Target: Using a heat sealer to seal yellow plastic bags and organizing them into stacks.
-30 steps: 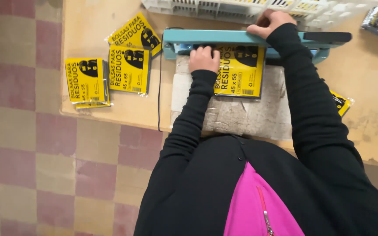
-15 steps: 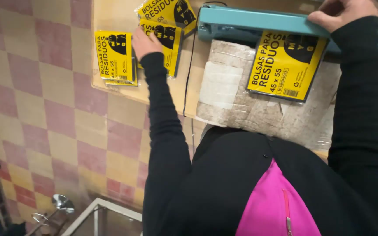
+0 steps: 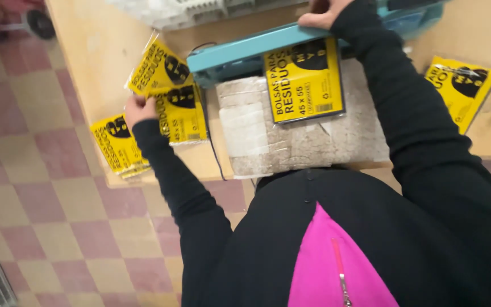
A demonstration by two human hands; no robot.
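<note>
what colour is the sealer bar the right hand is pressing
Teal sealer bar, under the right hand; head view.

Left hand (image 3: 138,108): rests on the edge of a yellow packet (image 3: 180,113), fingers touching it.
Right hand (image 3: 323,11): lies on top of the teal sealer bar (image 3: 240,52), near the top edge of the view.
Sealer: a yellow packet (image 3: 303,82) sticks out from under its bar, lying on a worn pad (image 3: 302,136).
Left packets: one (image 3: 157,69) just above the touched one, overlapping it; another (image 3: 116,145) at the tabletop (image 3: 98,45) corner.
Right packet (image 3: 461,85): alone, well apart from the sealer.
Floor (image 3: 41,199): pink and beige checked tiles.
Clothing: black sleeves, pink front panel.
</note>
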